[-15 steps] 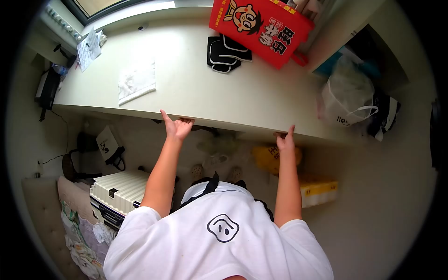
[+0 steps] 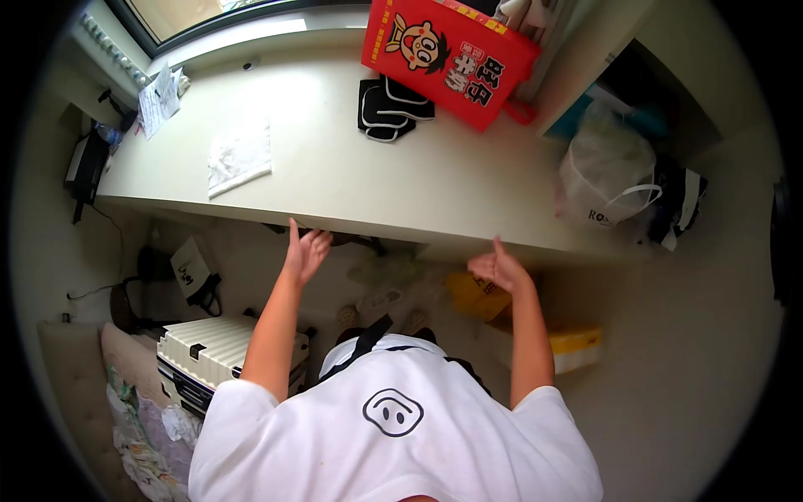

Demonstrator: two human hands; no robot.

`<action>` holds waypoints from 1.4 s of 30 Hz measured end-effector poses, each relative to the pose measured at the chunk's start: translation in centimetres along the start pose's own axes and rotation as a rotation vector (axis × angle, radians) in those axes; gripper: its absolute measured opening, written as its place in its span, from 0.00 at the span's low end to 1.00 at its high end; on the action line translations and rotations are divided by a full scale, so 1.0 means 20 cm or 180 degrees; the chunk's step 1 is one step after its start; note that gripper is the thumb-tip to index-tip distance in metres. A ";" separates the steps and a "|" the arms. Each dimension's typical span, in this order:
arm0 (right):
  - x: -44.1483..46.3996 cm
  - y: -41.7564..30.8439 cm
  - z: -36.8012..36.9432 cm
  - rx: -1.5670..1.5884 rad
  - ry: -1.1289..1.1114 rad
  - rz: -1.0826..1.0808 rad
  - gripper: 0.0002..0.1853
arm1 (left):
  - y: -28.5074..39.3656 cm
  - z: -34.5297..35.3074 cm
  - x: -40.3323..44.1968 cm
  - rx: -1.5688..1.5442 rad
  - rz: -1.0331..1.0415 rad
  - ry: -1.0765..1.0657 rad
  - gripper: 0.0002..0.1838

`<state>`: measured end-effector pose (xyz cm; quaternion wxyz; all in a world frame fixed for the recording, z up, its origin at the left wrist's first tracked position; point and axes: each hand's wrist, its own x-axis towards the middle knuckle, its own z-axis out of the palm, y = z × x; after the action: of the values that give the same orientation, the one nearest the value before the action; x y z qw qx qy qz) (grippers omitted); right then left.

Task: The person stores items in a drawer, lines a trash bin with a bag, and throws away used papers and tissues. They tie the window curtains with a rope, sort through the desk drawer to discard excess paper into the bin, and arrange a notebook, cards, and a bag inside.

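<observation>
The left hand (image 2: 309, 253) is just below the front edge of the long, pale tabletop (image 2: 326, 180), its thumb pointing up and apart from the other fingers, which extend loosely toward the right and grip nothing; whether the thumb tip touches the edge, I cannot tell. The right hand (image 2: 500, 269) is near the same edge, farther right, slightly blurred, its thumb raised and its fingers stretched leftward, apart from the thumb and holding nothing. The tabletop spans the view in front of the person, above both hands in the picture. On it, beyond the left hand, lies a flat, crumpled white sheet (image 2: 240, 161); farther back are a folded black cloth item with white trim (image 2: 390, 110) and, beside it, a large red carton with a cartoon figure (image 2: 452, 60). A whitish plastic bag with a looped handle (image 2: 604, 180) stands toward the right end. Below the right hand's side is a bright yellow bag (image 2: 473, 294).
</observation>
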<state>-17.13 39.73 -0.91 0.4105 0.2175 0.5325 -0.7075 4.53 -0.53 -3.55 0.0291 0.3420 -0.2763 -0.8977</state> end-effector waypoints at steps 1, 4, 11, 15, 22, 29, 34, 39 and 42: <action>-0.12 -0.10 0.05 -0.1139 -0.0516 0.0401 0.35 | -0.02 -0.02 -0.10 0.0782 -0.0058 -0.0098 0.42; -0.24 -0.38 0.19 -0.2783 -0.0899 -0.0125 0.21 | -0.11 -0.14 -0.43 0.2009 -0.0346 0.0019 0.29; 0.43 -1.17 0.70 -0.2079 0.0981 -0.3779 0.30 | -0.17 -0.47 -0.66 0.1562 -0.0111 0.1269 0.18; 0.44 -1.28 1.06 -0.1319 0.0821 -0.3499 0.20 | 0.14 -0.42 -0.59 0.1922 0.0037 0.1326 0.16; -0.26 -1.07 1.76 -0.4755 0.2025 -0.6090 0.12 | 0.99 -0.09 -0.33 0.3087 0.1442 0.0307 0.14; -0.62 -0.67 1.91 -0.5908 0.0478 -0.6528 0.10 | 1.32 0.89 -0.34 0.4654 0.4313 -0.0361 0.50; -0.61 -0.56 1.77 -0.5928 0.0232 -0.6560 0.11 | 1.17 1.02 -0.12 0.5102 0.4218 -0.0997 0.53; -0.61 -0.52 1.52 -0.4835 0.0541 -0.6886 0.14 | 1.01 0.96 -0.08 0.4640 0.4318 -0.0855 0.18; -0.55 -0.48 1.24 -0.3856 0.1822 -0.6269 0.22 | 0.99 0.93 -0.08 0.3978 0.4698 -0.0597 0.13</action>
<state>-15.45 21.39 21.22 -0.4072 -0.3643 0.7902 -0.2775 -8.70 -7.94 19.08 0.3758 -0.0366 -0.8494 -0.3686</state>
